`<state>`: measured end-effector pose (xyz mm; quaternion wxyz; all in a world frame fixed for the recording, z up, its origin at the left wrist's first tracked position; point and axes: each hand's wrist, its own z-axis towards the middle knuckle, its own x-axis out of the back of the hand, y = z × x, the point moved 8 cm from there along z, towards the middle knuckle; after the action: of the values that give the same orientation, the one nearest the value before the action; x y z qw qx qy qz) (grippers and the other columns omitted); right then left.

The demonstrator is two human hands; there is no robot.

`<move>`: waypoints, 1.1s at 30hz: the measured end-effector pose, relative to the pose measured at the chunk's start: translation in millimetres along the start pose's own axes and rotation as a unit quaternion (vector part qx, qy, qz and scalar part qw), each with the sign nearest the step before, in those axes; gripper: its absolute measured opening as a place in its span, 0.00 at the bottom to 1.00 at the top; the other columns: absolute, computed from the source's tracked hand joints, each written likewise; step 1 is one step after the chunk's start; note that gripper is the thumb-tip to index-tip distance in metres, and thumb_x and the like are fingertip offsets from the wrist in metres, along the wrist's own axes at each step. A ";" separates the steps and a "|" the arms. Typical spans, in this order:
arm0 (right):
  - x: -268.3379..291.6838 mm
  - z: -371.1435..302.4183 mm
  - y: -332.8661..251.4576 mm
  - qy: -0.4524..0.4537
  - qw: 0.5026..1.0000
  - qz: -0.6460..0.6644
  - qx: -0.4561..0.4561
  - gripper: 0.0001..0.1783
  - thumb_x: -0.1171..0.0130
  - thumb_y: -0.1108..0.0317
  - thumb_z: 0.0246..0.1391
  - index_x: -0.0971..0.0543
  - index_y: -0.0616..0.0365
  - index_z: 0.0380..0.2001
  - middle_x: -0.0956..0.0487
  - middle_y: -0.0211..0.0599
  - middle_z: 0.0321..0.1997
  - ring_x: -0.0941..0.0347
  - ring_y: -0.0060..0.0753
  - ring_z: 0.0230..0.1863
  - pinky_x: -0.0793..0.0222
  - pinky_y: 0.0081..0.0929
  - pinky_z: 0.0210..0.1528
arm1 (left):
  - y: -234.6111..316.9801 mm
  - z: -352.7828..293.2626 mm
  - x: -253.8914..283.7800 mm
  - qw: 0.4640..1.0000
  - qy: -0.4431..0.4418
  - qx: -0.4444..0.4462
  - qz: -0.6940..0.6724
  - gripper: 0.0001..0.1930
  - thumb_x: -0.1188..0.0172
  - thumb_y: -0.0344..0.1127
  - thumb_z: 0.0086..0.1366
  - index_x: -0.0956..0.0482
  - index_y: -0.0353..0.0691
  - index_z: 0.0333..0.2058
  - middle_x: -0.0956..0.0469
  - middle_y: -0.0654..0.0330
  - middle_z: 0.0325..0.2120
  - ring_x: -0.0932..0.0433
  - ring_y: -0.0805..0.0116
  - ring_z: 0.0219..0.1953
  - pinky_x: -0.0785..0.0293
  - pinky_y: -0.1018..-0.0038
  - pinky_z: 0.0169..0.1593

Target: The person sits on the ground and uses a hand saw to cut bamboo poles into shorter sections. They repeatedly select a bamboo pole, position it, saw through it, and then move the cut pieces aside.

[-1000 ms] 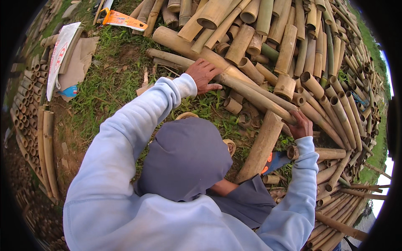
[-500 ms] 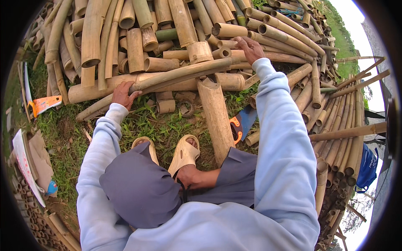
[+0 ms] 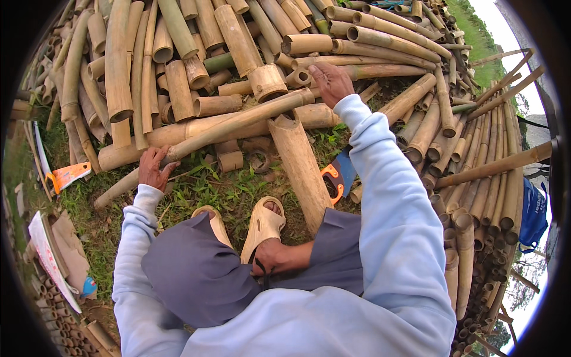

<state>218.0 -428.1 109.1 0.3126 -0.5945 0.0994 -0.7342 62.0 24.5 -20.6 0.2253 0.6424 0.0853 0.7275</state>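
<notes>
Across the near edge of the pile lies a slim bamboo pole [image 3: 238,125], slanting from lower left to upper right. My left hand [image 3: 154,169] is wrapped round its lower-left part, closed on it. My right hand [image 3: 332,83] is beside the pole's upper-right end, fingers stretched and slightly bent; its palm side is hidden. Under the pole rests a thicker bamboo log [image 3: 128,156]. A stout bamboo post [image 3: 302,175], notched at its top, leans between that log and my right leg. A short wide bamboo piece [image 3: 267,83] sits just beyond the pole.
Cut bamboo tubes [image 3: 178,89] are heaped ahead, with long poles [image 3: 392,43] at the far right. An orange-handled saw [image 3: 340,175] lies beside the post; another saw [image 3: 68,175] is at the left. Stacked bamboo [image 3: 493,196] and a blue bag [image 3: 533,214] are to the right.
My right hand has come left and nearer, toward the pole's upper-right end. My left hand still grips the pole, and its lower-left end appears nearer. The view has shifted slightly.
</notes>
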 end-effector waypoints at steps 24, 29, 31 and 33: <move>-76.6 -60.6 -159.0 -0.037 0.903 -0.215 0.370 0.16 0.43 0.72 0.53 0.24 0.51 0.47 0.26 0.33 0.42 0.28 0.39 0.52 0.46 0.56 0.68 | 46.2 -60.6 14.8 0.986 -0.031 -0.039 0.157 0.53 0.26 0.64 0.48 0.35 0.40 0.67 0.26 0.55 0.57 0.28 0.57 0.59 0.40 0.59 0.67; -42.1 -64.9 -186.8 -0.049 0.888 -0.221 0.400 0.17 0.43 0.71 0.53 0.24 0.52 0.48 0.26 0.35 0.44 0.28 0.40 0.53 0.45 0.55 0.69 | 51.4 -100.4 34.6 0.990 0.038 -0.023 0.133 0.44 0.30 0.64 0.54 0.29 0.39 0.61 0.21 0.56 0.44 0.23 0.58 0.47 0.37 0.62 0.60; -35.7 -68.7 -198.0 -0.040 0.882 -0.199 0.425 0.17 0.43 0.71 0.53 0.24 0.52 0.48 0.26 0.35 0.44 0.28 0.41 0.53 0.46 0.56 0.70 | 55.9 -112.9 49.7 0.987 0.085 -0.021 0.133 0.39 0.30 0.62 0.54 0.25 0.39 0.56 0.20 0.56 0.42 0.22 0.58 0.46 0.36 0.62 0.59; -40.0 -66.8 -203.1 -0.068 0.892 -0.196 0.401 0.26 0.40 0.71 0.53 0.26 0.51 0.58 0.27 0.39 0.53 0.31 0.44 0.62 0.52 0.60 0.74 | 47.9 -129.0 51.6 0.993 0.076 0.006 0.085 0.30 0.30 0.57 0.55 0.21 0.39 0.47 0.19 0.54 0.35 0.21 0.55 0.41 0.34 0.60 0.56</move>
<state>90.3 -260.6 163.5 0.3799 -0.4745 -0.3434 -0.7160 -77.7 26.1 24.8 0.1515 0.5914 0.0516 0.7904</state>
